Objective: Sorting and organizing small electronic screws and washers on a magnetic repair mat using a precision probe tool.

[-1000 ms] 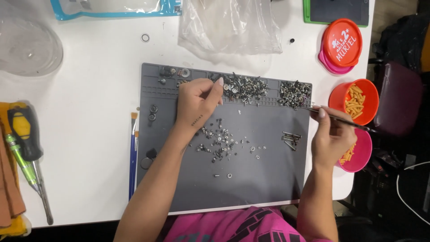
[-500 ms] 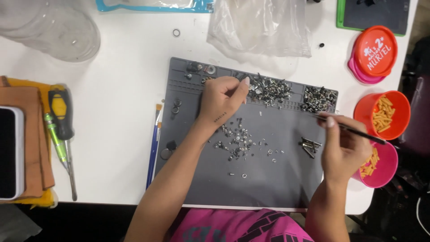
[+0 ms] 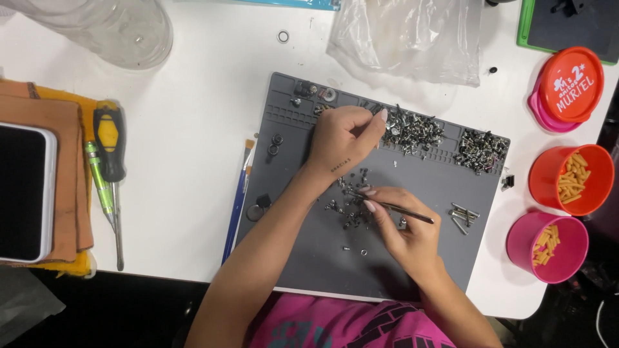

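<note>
— Sorting screws, looks like. Right hand (image 3: pixel 403 235) pinches thin tweezers (image 3: pixel 393 207), tips down in the loose scatter (image 3: pixel 351 206) mid-mat (image 3: pixel 412 270).
— And the left hand (image 3: pixel 342 138)?
— Holding nothing; fingers curled, one fingertip pressed at the far pile (image 3: pixel 412 129).
— Tips for doing it well?
— I'd say grip one screw at a time, keep the tweezers low, and don't nudge the right pile (image 3: pixel 480 149) or the cups (image 3: pixel 570 179).
</note>
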